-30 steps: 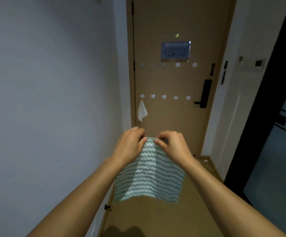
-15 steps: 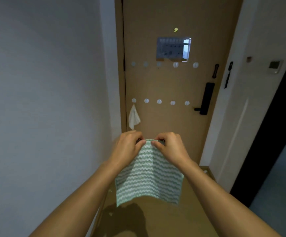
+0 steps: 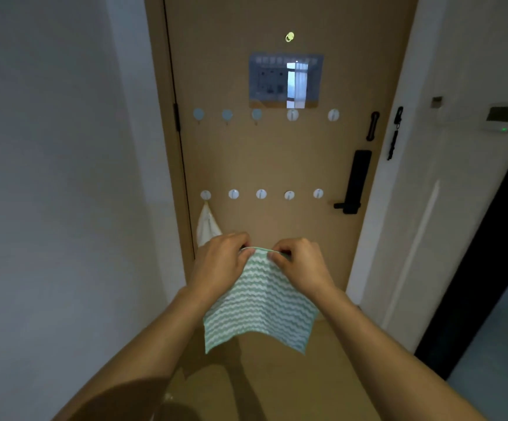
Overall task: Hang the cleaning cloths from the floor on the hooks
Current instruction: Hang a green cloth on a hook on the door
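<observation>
A green and white wavy-striped cloth [image 3: 260, 305] hangs in front of me. My left hand [image 3: 221, 265] and my right hand [image 3: 303, 264] pinch its top edge close together, where a thin loop shows between my fingers. Straight ahead, the brown door [image 3: 277, 159] carries two rows of round white hooks. The lower row [image 3: 261, 194] lies just above my hands, the upper row [image 3: 292, 114] higher up. A white cloth [image 3: 206, 226] hangs from the leftmost lower hook [image 3: 205, 195], partly behind my left hand.
A black door handle and lock plate [image 3: 354, 183] sits at the door's right side. A framed sheet [image 3: 286, 80] is fixed above the hooks. White walls stand close on the left and right, with a wall panel [image 3: 501, 115] at the right. The floor below is brown.
The door and its hooks have grown larger in view as I came closer. My hands have kept the same hold on the striped cloth's top edge.
</observation>
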{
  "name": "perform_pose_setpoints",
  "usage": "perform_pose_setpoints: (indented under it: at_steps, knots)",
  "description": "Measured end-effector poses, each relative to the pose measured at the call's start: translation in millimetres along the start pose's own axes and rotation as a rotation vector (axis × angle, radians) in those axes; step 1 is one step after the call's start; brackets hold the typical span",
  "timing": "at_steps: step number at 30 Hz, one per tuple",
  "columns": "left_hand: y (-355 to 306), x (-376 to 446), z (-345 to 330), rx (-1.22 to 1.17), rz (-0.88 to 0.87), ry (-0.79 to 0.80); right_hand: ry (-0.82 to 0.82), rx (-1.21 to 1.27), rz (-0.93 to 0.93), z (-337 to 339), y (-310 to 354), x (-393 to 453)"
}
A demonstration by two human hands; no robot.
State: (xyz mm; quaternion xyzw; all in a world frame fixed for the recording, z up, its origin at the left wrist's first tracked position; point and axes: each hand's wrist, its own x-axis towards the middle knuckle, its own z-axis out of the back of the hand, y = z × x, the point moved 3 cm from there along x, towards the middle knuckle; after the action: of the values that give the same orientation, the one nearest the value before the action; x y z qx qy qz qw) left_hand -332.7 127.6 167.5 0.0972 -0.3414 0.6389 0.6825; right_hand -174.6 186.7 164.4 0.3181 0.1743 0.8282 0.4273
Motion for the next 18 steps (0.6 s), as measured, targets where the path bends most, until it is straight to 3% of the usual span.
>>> perform_pose_setpoints:
  at_steps: [9, 18]
  knots:
    - [82, 93, -76, 0.07, 0.075, -0.019, -0.016, 0.05, -0.015, -56, -65, 131]
    - [160, 207, -148, 0.078, 0.254, 0.039, 0.087, 0.104, -0.01, -102, -127, 278]
